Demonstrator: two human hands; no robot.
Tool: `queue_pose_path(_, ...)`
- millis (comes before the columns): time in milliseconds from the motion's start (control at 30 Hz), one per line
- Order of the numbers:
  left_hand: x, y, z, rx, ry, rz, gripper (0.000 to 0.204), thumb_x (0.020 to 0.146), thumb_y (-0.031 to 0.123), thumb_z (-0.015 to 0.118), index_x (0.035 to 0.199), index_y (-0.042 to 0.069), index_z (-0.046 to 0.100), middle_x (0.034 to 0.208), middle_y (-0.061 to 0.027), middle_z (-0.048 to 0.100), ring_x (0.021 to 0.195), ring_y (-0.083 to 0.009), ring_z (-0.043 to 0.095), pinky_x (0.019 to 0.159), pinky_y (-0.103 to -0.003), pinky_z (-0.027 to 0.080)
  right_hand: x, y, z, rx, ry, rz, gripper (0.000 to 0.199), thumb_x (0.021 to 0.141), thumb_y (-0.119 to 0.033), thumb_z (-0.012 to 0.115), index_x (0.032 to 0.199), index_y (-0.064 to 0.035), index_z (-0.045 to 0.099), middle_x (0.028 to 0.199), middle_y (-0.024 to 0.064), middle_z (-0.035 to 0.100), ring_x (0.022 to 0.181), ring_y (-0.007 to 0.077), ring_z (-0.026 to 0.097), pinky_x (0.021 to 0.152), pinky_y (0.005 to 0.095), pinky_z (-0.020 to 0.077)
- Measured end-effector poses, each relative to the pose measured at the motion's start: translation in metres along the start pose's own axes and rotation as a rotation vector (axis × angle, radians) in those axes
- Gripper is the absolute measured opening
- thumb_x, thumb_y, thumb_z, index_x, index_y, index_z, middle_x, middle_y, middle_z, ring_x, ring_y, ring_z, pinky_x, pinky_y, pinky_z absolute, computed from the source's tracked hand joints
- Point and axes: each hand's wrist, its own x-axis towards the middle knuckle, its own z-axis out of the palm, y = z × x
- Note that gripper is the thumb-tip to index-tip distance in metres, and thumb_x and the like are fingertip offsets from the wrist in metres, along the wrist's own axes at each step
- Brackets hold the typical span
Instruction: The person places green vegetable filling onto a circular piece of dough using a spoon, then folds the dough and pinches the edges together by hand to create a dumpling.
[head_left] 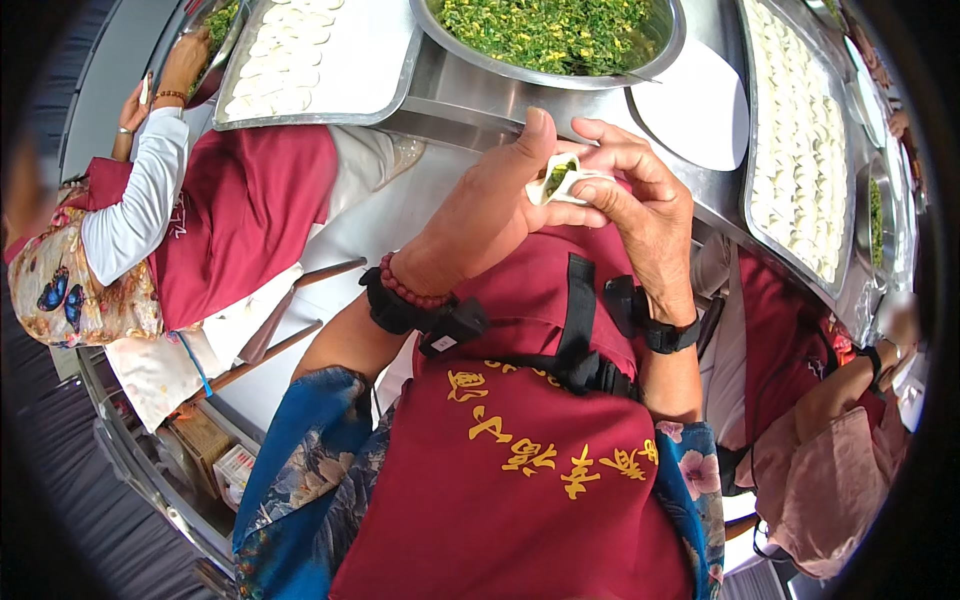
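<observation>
Between my two hands, in front of the apron, is a half-folded dumpling (556, 180). Its white wrapper gapes in the middle, with green and yellow filling showing inside. My left hand (490, 205) cradles the dumpling on its fingers, thumb raised upright beside it. From the other side, the thumb and fingers of my right hand (640, 180) pinch the wrapper's edge. Just beyond my hands stands a large metal bowl (672, 45) of chopped green and yellow filling.
A tray (385, 85) with rows of dumplings lies at the far left, another tray (752, 150) filled with dumplings at the right. A white round sheet (695, 110) sits beside the bowl. Co-workers in red aprons sit close on my left (245, 220) and right (785, 340).
</observation>
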Motion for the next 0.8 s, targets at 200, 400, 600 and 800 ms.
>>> queue_pose_path(200,0.004,0.003,-0.005,0.022,-0.019,-0.055,0.084,0.099,0.062,0.024,0.134,-0.013,0.04,0.133,-0.0228,0.051,0.121,-0.0287,0.055,0.1,-0.049,0.05,-0.001,-0.001,0.002,-0.153,-0.03,-0.063,0.019,0.08,-0.003,0.073,0.099,-0.0026,0.071,0.118,0.0111,0.068,0.121,0.023,0.054,0.104,0.0366,0.0411)
queue_pose_path(400,0.009,-0.006,-0.007,-0.376,0.022,-0.116,0.079,0.102,0.057,0.025,0.138,-0.012,0.035,0.136,-0.0241,0.047,0.125,-0.0325,0.051,0.105,-0.052,0.043,-0.004,0.007,0.01,-0.029,0.024,-0.124,0.012,0.082,-0.001,0.071,0.094,-0.002,0.07,0.115,0.0125,0.069,0.121,0.0245,0.054,0.103,0.0368,0.0416)
queue_pose_path(600,0.015,-0.029,-0.019,-0.746,-0.057,-0.072,0.057,0.105,0.041,0.031,0.13,-0.009,0.04,0.128,-0.0222,0.051,0.12,-0.035,0.052,0.108,-0.052,0.039,-0.006,0.003,0.018,-0.082,0.081,-0.054,0.014,0.081,-0.001,0.072,0.095,-0.002,0.07,0.11,0.0127,0.07,0.121,0.0269,0.054,0.102,0.0369,0.0424)
queue_pose_path(800,0.01,-0.02,-0.01,-0.672,0.092,-0.1,0.041,0.105,0.031,0.037,0.124,-0.004,0.046,0.121,-0.0176,0.055,0.107,-0.0276,0.057,0.101,-0.048,0.044,0.001,0.013,0.005,-0.33,-0.001,-0.213,0.02,0.076,-0.001,0.075,0.096,-0.0036,0.071,0.11,0.0112,0.07,0.125,0.0271,0.05,0.102,0.0376,0.0424)
